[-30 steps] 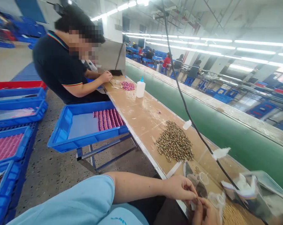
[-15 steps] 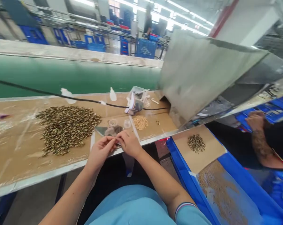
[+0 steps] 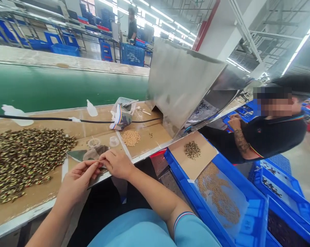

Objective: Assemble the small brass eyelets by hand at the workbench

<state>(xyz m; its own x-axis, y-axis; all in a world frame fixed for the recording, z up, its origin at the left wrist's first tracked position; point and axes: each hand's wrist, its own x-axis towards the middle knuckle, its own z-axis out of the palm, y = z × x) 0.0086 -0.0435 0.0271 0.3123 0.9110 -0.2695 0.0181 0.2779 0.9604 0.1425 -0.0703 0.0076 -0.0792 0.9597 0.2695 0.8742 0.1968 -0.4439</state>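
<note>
My left hand [image 3: 79, 176] and my right hand [image 3: 116, 164] meet at the table's front edge, fingertips pinched together. Whatever sits between the fingers is too small and covered to make out. Just behind them lie a dark cloth [image 3: 95, 153] and two small clear cups, one round cup [image 3: 94, 142] and another cup [image 3: 114, 141]. A large heap of small dark-and-gold parts [image 3: 26, 159] spreads to the left of my hands. To their right is a small pile of tan pellet-like pieces [image 3: 130, 137].
A black cable [image 3: 98, 121] crosses the table, passing a clear bag-lined container [image 3: 122, 115]. Behind runs a green belt [image 3: 67, 85]. A metal hood [image 3: 180, 79] stands at right. Blue bins [image 3: 214, 195] hold more parts; a co-worker [image 3: 270, 133] sits beyond them.
The view has swung to the right, so the table and heap appear further left and the co-worker shows more fully. Both hands keep the same pinch together.
</note>
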